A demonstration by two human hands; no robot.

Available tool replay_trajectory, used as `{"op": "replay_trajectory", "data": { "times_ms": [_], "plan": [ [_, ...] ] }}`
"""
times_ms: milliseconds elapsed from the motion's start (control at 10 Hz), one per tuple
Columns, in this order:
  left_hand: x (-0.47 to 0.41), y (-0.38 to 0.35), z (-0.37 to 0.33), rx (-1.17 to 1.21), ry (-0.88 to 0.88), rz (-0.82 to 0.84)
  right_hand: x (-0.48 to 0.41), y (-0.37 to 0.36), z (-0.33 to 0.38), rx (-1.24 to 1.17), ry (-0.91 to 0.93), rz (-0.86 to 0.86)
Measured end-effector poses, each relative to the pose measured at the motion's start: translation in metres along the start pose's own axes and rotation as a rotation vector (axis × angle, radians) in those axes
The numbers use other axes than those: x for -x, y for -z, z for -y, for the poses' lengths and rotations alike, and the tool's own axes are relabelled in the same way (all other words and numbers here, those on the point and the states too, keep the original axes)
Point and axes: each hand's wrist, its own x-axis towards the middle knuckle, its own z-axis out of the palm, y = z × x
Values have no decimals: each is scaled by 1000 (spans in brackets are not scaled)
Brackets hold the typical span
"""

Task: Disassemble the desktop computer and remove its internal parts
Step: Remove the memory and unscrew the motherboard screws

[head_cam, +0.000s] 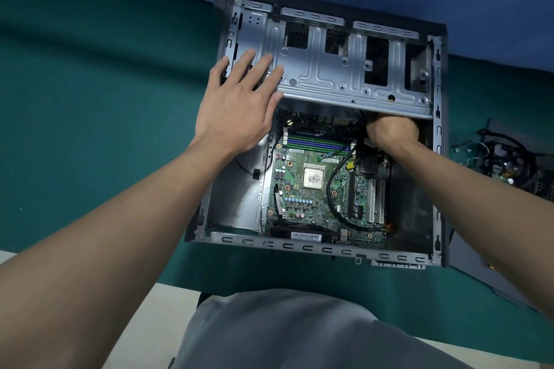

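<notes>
The green table (90, 99) carried the open computer case (439, 159), lying on its side at the middle. Inside the case, the metal drive cage (335, 69) filled the far half and the motherboard (317, 189) the near half. At the case's right lay a heap of removed parts (509, 165). The left hand (239, 102) lay flat, fingers spread, on the cage's left end. The right hand (392, 130) reached under the cage's near edge, curled; what it gripped was hidden.
</notes>
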Motion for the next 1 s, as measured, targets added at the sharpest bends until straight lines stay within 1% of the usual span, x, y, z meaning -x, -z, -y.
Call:
{"op": "replay_trajectory", "data": {
  "times_ms": [200,300,500,700,800,900,1000],
  "plan": [
    [0,0,0,7,-1,-3,1,0,-1,40,2,-22],
    [0,0,0,5,-1,-5,-1,-1,-3,23,-13,4],
    [0,-1,0,3,-1,-7,0,1,-2,83,42,4],
    [0,-1,0,1,1,-7,-1,2,1,69,99,20],
    [0,-2,0,2,-1,-5,0,4,0,117,72,27],
    [0,-2,0,5,-1,-9,-2,3,-2,74,74,-1],
    [0,-1,0,6,-2,-12,-1,3,2,69,52,19]
  ]
}}
